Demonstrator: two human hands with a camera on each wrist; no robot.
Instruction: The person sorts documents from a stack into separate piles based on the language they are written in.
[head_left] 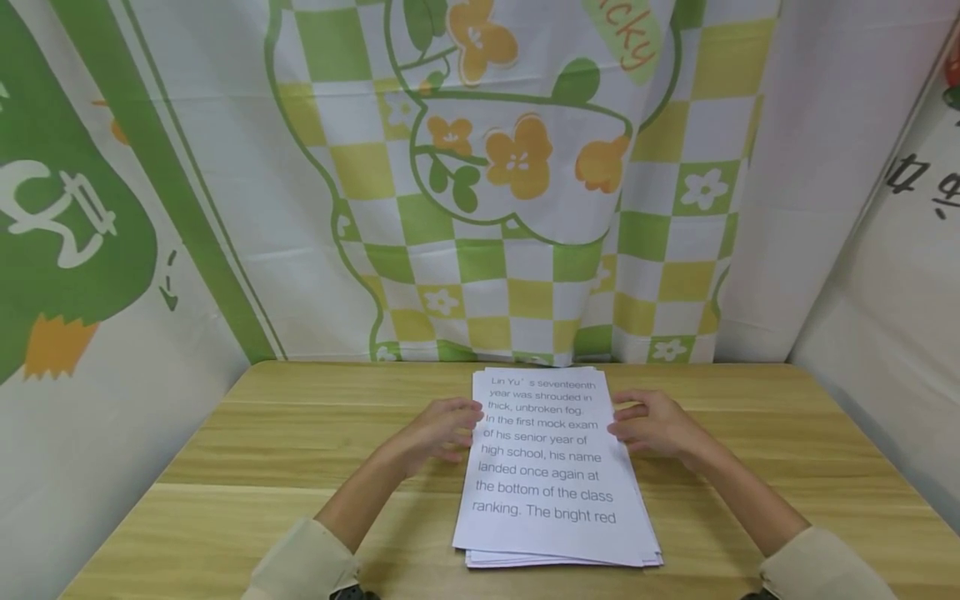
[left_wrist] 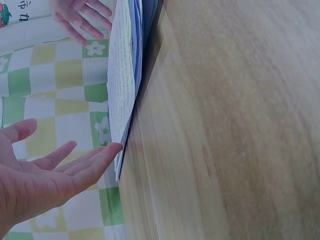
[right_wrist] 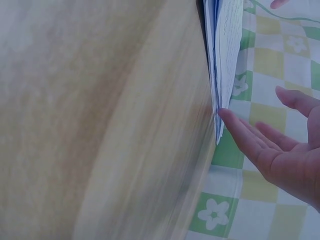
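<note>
A stack of printed paper sheets (head_left: 551, 467) lies on the wooden table, with large English text on its top page. Its lower sheets stick out unevenly at the near edge and the right side. My left hand (head_left: 442, 429) is at the stack's left edge, fingers extended and fingertips right at the paper. Opposite it, my right hand (head_left: 660, 425) has its fingertips at the right edge. In the left wrist view, the left hand (left_wrist: 60, 172) shows spread fingers, thumb apart. The right wrist view shows the right hand (right_wrist: 285, 145) likewise, one fingertip at the sheets' side (right_wrist: 216, 65).
The wooden table (head_left: 300, 467) reaches back to a hanging cloth (head_left: 480, 275) with green and yellow checks and flowers. Printed cloth walls (head_left: 75, 208) stand at left and right. Beige sleeves (head_left: 307, 558) cover the forearms, with dark bands at the wrists.
</note>
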